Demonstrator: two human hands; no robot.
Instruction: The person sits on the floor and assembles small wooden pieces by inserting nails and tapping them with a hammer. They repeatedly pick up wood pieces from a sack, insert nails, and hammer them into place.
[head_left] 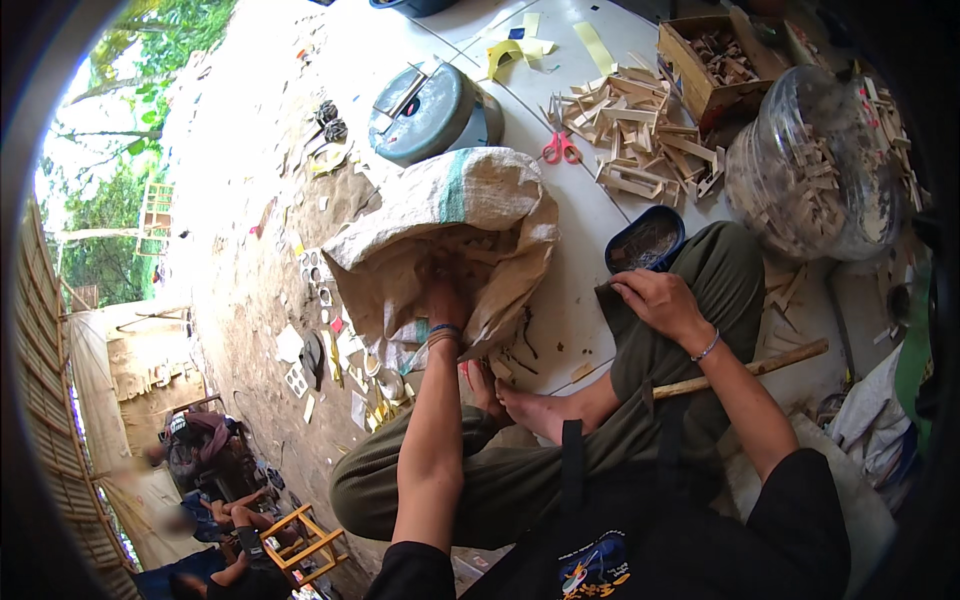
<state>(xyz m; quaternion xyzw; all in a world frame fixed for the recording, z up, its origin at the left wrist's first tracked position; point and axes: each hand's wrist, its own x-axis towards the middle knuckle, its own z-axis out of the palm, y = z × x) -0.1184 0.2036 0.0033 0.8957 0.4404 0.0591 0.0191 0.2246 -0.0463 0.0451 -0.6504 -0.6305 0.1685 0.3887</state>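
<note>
A woven sack [450,215], tan with a green stripe, is lying open on the pale floor [570,300], its mouth folding around the left hand [447,300] reaching inside. Beyond the right hand [655,300], a clear plastic jar [810,165] packed with wooden pieces is lying on its side. Farther off, past the jar, a brown cardboard box [715,65] is sitting open, holding dark scraps. No labels, signs or screens are showing.
</note>
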